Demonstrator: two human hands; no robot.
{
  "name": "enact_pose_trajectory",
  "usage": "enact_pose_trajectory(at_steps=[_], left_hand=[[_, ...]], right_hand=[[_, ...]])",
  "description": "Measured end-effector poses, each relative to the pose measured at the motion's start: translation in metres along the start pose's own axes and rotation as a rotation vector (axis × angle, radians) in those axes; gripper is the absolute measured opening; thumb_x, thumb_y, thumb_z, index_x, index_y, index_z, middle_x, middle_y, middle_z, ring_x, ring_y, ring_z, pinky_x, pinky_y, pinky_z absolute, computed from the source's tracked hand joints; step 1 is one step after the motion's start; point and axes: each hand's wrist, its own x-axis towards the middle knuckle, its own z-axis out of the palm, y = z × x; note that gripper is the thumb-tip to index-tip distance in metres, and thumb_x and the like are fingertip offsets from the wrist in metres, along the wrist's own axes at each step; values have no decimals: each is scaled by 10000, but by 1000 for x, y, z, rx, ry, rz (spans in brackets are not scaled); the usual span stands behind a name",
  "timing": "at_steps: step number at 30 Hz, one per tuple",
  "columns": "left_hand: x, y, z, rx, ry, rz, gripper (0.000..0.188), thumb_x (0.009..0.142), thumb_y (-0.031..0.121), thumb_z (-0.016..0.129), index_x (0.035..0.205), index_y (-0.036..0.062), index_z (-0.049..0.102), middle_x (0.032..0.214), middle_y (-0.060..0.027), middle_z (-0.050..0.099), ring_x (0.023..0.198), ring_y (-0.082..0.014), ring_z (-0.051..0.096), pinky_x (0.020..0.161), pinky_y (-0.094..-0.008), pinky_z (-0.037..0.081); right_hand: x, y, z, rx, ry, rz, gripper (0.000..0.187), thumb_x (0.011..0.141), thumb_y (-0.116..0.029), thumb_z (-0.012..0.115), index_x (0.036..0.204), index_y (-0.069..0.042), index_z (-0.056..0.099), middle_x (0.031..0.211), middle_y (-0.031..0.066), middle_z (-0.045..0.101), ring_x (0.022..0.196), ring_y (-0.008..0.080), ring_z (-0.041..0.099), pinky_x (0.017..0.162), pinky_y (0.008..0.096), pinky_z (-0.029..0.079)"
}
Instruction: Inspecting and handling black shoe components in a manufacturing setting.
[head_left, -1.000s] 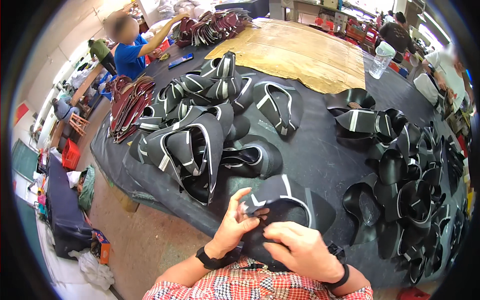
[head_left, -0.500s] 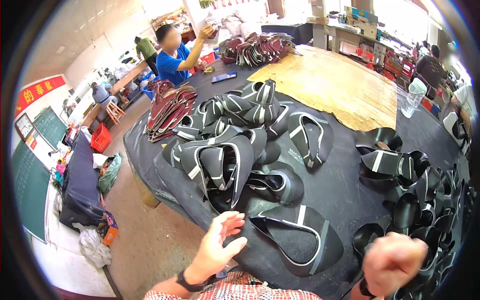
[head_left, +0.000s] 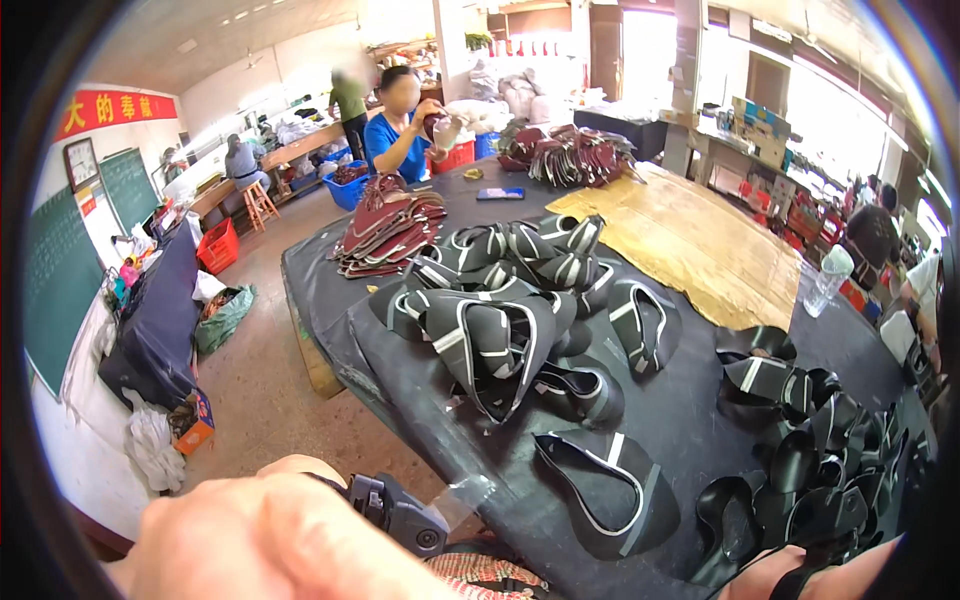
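My left hand (head_left: 262, 530) is large and close at the lower left, raised away from the table. Its fingers are folded out of sight or cut off, so its grip does not show. A black device with a small lens (head_left: 400, 518) is strapped at that wrist. At the lower right edge, my right hand (head_left: 768, 577) is mostly cut off, with a black strap on its wrist. It is nearest a black shoe upper (head_left: 728, 520) by the table edge. A single black upper with pale edging (head_left: 650, 510) lies flat between the hands.
A heap of black uppers (head_left: 495, 335) sits mid-table, and more (head_left: 850, 480) crowd the right. Maroon pieces (head_left: 385, 235), a phone (head_left: 500, 193), a cardboard sheet (head_left: 690, 250) and a clear cup (head_left: 828, 280) lie farther off. A person in blue (head_left: 392, 145) works across the table.
The view has shifted, so the table lies lower and farther right. My left hand has come from beside the uppers up close to the view; my right hand has dropped toward the lower edge.
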Motion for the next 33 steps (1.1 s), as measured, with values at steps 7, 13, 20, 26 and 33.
enact_pose_trajectory(at_steps=[7,13,20,26,33], left_hand=[[-12,6,-16,65,51,-26,526,829,205,608,1250,201,291,1013,-121,576,770,-237,572,584,-373,501],[-16,36,-17,177,91,-59,399,831,188,579,1166,155,365,956,-125,595,737,-215,576,569,-364,498],[-19,46,-21,251,134,-80,263,833,167,546,1069,101,451,890,-130,618,699,-190,581,552,-353,494],[-20,70,3,436,268,-162,178,834,149,518,985,55,525,833,-134,637,667,-169,586,537,-344,490],[-25,41,-3,188,324,12,70,869,242,530,932,221,550,899,108,657,711,-128,598,629,-433,520]], right_hand=[[-8,62,41,-59,55,337,408,822,-340,542,1127,-71,504,904,52,496,702,209,475,573,314,423],[-7,89,70,-40,31,457,405,820,-336,545,1124,-70,508,911,52,499,713,209,477,585,314,424],[-6,107,77,-64,23,518,402,818,-331,549,1120,-69,512,920,54,503,726,209,480,599,314,425],[-3,119,85,-49,-5,516,398,816,-327,553,1116,-67,516,927,54,506,736,209,483,610,314,426],[-8,133,84,-56,-1,553,395,814,-322,557,1112,-66,520,935,55,510,749,209,486,624,315,427]])
